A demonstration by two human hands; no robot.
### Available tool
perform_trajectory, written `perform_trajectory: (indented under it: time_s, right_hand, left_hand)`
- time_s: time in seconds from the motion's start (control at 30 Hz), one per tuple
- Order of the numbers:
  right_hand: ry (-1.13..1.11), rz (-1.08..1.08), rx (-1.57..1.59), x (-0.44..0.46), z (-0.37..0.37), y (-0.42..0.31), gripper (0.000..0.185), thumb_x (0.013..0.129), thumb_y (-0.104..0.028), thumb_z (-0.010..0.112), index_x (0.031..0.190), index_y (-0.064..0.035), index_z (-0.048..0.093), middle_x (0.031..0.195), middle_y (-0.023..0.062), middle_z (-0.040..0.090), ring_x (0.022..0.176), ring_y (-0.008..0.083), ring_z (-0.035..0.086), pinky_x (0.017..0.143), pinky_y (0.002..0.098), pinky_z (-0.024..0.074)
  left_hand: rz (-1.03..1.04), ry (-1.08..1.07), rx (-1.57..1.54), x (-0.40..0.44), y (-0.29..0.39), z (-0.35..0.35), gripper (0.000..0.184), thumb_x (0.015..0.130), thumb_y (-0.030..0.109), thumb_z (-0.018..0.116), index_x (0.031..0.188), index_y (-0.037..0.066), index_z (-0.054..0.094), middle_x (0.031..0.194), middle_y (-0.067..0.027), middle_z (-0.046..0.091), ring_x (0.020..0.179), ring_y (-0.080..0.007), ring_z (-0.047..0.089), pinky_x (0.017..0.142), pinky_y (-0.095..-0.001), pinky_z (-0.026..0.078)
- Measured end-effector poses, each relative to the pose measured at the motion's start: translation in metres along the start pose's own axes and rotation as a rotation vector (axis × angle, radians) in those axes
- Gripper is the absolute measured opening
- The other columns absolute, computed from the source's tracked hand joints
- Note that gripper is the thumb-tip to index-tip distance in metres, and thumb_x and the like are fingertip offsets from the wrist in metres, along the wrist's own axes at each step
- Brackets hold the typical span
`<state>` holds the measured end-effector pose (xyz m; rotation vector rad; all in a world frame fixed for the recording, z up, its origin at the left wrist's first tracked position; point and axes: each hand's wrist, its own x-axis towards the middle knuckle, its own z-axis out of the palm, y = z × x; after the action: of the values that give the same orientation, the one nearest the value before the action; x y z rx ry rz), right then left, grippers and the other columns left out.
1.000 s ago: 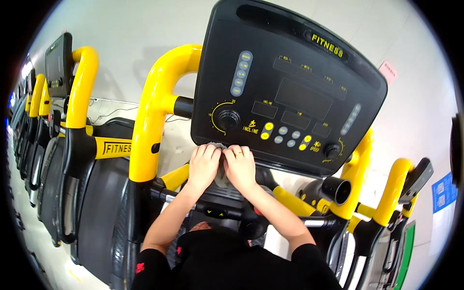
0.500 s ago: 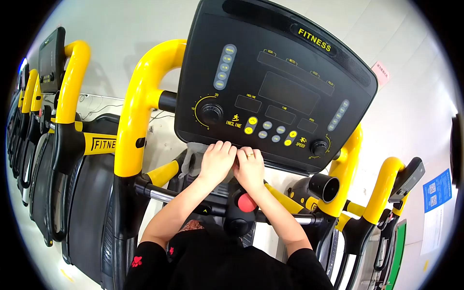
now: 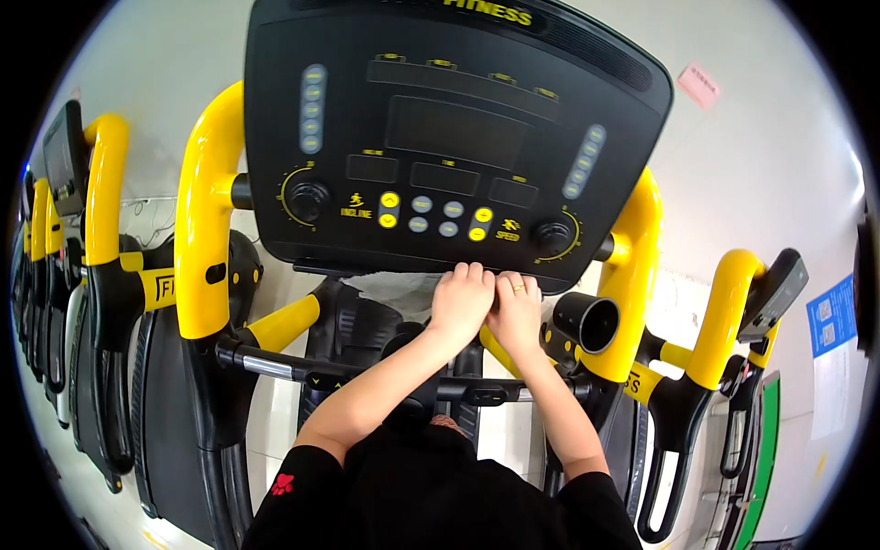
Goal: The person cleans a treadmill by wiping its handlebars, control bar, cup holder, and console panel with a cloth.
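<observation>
A black treadmill console (image 3: 458, 137) with knobs and buttons fills the upper middle. My left hand (image 3: 463, 298) and my right hand (image 3: 516, 312) are side by side at its lower edge, right of centre. Fingers of both are bent over a grey cloth (image 3: 399, 291) that hangs along the underside of the console, left of the hands. A ring is on my right hand. The fingertips and the cloth's part under them are hidden.
Yellow side frames (image 3: 203, 220) flank the console. A black cup holder (image 3: 587, 323) is right of the hands, and a black crossbar (image 3: 321, 371) runs below them. More treadmills stand left and right. A blue poster (image 3: 830, 316) is on the right wall.
Both hands have moved right along the console's lower edge, from under the incline knob to near the speed knob. More grey cloth shows to their left. The view has shifted.
</observation>
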<state>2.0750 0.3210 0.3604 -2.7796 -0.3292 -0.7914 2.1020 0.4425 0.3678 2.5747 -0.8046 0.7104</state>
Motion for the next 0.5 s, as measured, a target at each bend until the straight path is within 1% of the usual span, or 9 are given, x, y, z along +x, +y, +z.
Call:
perform_trajectory:
  time_s: [0.1,0.23,0.27,0.33,0.37,0.43,0.5]
  right_hand:
    - [0.02,0.041,-0.015,-0.009,-0.013,0.028,0.029,0.066,-0.009,0.064,0.094,-0.0069,0.058,0.098,0.0082,0.056,0.093,0.0297,0.05,0.078,0.0399,0.0404]
    - [0.045,0.157,-0.04,-0.025,-0.022,0.058,0.022,0.072,-0.01,0.061,0.093,-0.0075,0.057,0.093,0.0082,0.057,0.088,0.0297,0.052,0.076,0.0402,0.0405]
    - [0.025,0.181,-0.046,-0.027,-0.02,0.064,0.021,0.072,-0.01,0.061,0.093,-0.007,0.057,0.091,0.0101,0.057,0.087,0.0313,0.053,0.076,0.041,0.041]
    - [-0.01,0.141,0.012,-0.028,-0.019,0.073,0.021,0.072,-0.006,0.06,0.093,-0.0049,0.056,0.091,0.0132,0.057,0.086,0.0338,0.053,0.075,0.0426,0.043]
    - [-0.003,0.14,0.014,-0.027,-0.021,0.074,0.021,0.072,-0.006,0.06,0.093,-0.0049,0.056,0.091,0.0132,0.057,0.086,0.0338,0.053,0.075,0.0426,0.043]
    - [0.006,0.222,0.153,-0.027,-0.028,0.071,0.023,0.072,-0.001,0.059,0.095,-0.0028,0.055,0.094,0.0154,0.057,0.087,0.0359,0.054,0.076,0.0421,0.0454]
    - [0.025,0.231,0.205,-0.025,-0.036,0.07,0.024,0.073,0.0,0.059,0.096,-0.0025,0.055,0.095,0.0157,0.057,0.088,0.0361,0.055,0.077,0.0416,0.0462]
  left_hand:
    - [-0.013,-0.065,0.013,0.012,0.032,0.017,0.013,0.068,0.011,0.057,0.079,0.004,0.059,0.081,-0.0072,0.056,0.081,-0.0213,0.058,0.067,-0.0307,0.051]
    - [0.024,-0.059,0.028,0.024,0.067,0.033,0.012,0.068,0.011,0.058,0.079,0.005,0.059,0.08,-0.0062,0.056,0.08,-0.02,0.057,0.067,-0.029,0.05]
    - [0.039,-0.047,0.042,0.027,0.071,0.036,0.012,0.067,0.011,0.059,0.078,0.005,0.059,0.079,-0.0061,0.056,0.08,-0.0196,0.057,0.067,-0.029,0.05]
    - [0.029,-0.086,0.061,0.032,0.078,0.039,0.013,0.067,0.011,0.059,0.079,0.005,0.059,0.079,-0.0064,0.056,0.08,-0.0196,0.057,0.066,-0.029,0.05]
    - [0.032,-0.083,0.066,0.034,0.078,0.04,0.013,0.067,0.011,0.059,0.079,0.005,0.059,0.079,-0.0064,0.056,0.08,-0.0196,0.057,0.066,-0.029,0.05]
    - [0.025,-0.112,0.032,0.034,0.078,0.042,0.013,0.068,0.011,0.059,0.079,0.004,0.06,0.08,-0.007,0.057,0.08,-0.0204,0.058,0.066,-0.0298,0.051]
    - [0.032,-0.098,0.0,0.033,0.077,0.043,0.013,0.069,0.01,0.059,0.08,0.004,0.06,0.08,-0.0072,0.057,0.081,-0.0211,0.058,0.067,-0.0303,0.051]
